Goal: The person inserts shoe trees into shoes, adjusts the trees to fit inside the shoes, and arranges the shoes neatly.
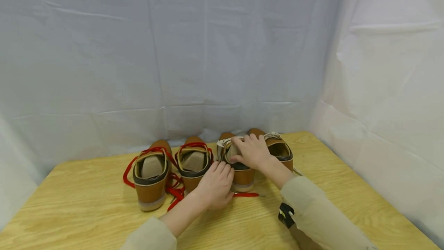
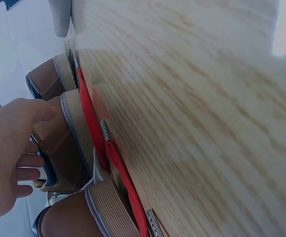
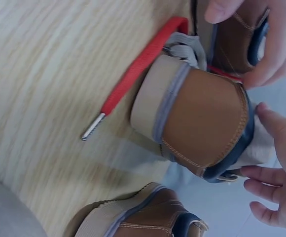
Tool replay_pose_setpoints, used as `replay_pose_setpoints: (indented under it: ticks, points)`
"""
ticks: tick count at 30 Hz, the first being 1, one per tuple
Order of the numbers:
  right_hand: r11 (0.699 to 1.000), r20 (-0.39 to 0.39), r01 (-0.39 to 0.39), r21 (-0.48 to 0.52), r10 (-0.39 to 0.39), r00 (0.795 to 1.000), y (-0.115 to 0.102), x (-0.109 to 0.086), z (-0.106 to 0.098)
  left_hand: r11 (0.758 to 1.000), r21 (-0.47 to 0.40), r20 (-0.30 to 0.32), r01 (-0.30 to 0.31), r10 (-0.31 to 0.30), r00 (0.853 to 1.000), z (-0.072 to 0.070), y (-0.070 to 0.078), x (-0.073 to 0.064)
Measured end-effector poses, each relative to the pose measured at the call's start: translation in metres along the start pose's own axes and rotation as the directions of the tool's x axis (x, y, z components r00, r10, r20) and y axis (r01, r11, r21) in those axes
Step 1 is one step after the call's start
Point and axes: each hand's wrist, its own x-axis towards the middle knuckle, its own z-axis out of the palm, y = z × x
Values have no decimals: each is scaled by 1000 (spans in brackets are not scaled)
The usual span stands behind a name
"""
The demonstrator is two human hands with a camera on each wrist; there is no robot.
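Observation:
My right hand (image 1: 252,151) reaches over a brown shoe with off-white laces (image 1: 243,178), its thumb and fingers spread across the opening. In the right wrist view the right thumb (image 3: 268,118) is at the grey tongue (image 3: 256,143) and the fingertips are by the dark collar. My left hand (image 1: 216,184) is low beside the same shoe's heel, with fingers loosely bent and nothing held. In the left wrist view its thumb (image 2: 42,111) overlaps the heel (image 2: 59,133). A red lace (image 3: 138,64) with a metal tip runs along the table behind that heel.
To the left stand two brown shoes with red laces, one farther out (image 1: 150,192) and one nearer (image 1: 191,180). Another pale-laced brown shoe (image 1: 287,161) stands at the right. All face the white cloth backdrop (image 1: 180,57) on the wooden table (image 1: 83,196). Loose red lace (image 1: 177,192) lies between the red-laced shoes.

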Motion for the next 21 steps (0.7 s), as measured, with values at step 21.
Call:
replay_pose_setpoints:
  ticks: [21]
  points:
    - [995,-28,-96,3,96,995,-14,-2,0,1000,-19,-21,7,-7,1000,-3,2,4]
